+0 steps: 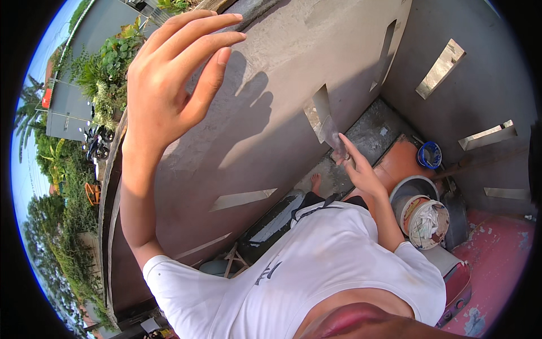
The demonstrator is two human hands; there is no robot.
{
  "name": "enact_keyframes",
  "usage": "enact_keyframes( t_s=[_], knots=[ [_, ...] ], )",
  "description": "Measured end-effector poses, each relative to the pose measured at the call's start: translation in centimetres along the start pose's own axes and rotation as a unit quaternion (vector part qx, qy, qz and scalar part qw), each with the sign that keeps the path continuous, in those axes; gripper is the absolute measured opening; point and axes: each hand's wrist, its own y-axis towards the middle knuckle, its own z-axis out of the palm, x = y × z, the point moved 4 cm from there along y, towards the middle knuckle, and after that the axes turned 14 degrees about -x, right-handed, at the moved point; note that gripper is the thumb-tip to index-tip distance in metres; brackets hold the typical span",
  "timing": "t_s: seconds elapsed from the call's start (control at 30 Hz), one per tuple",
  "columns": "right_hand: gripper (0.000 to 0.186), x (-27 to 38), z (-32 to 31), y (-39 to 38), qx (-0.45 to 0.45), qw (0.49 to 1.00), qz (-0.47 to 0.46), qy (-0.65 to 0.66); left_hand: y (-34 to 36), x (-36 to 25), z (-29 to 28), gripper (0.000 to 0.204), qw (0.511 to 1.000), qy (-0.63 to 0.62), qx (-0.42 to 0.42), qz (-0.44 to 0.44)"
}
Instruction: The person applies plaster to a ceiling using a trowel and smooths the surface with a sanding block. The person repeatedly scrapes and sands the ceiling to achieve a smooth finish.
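Observation:
My left hand [172, 79] is raised in front of the grey plastered wall [265, 107], fingers stretched out and nothing in them. Its shadow falls on the wall beside it. Lower and to the right, my right hand [361, 172] grips a trowel [332, 135] with a flat grey blade. The fingers close round its handle end, which they partly hide. The blade points up toward a slanted slot [316, 116] in the wall; whether it touches the wall I cannot tell.
Two stacked white buckets [429, 220], the upper holding a pale cloth or bag, stand by a grey basin [415, 186]. A blue pail [429, 155] sits on orange tiles [398, 161]. A dark wall [480, 62] with slots closes the right side. Plants [113, 62] grow beyond the wall's edge.

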Motion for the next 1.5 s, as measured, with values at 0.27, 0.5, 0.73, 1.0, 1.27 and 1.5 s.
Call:
enact_keyframes(
  t_s=[0.27, 0.5, 0.73, 1.0, 1.27, 1.5],
  knots=[
    [0.065, 3.7, -0.5, 0.8, -0.063, 0.992, -0.085, -0.066, 1.2, 10.1, 6.1, 0.044, 0.98, -0.002, 0.199, 0.014],
    [0.042, 6.8, -2.2, 5.3, -0.139, 0.989, -0.049, -0.026, 0.9, 9.9, 8.3, 0.05, 0.981, -0.077, 0.176, -0.012],
    [0.026, 20.9, -9.2, 20.1, -0.367, 0.882, -0.295, -0.03, 1.3, 5.8, 6.0, 0.046, 0.979, 0.065, 0.172, 0.09],
    [0.048, 24.2, -15.9, 36.0, -0.425, 0.858, -0.288, -0.028, -3.9, -2.3, -1.6, 0.019, 0.966, 0.02, 0.093, 0.24],
    [0.023, 25.6, -18.3, 37.9, -0.34, 0.786, -0.477, -0.201, -12.3, -8.9, -6.2, 0.029, 0.991, -0.038, 0.127, 0.022],
    [0.015, 23.0, -22.6, 31.5, -0.44, 0.565, -0.616, -0.327, -18.0, -15.2, -5.6, 0.04, 0.961, -0.118, 0.1, -0.231]
  ],
)
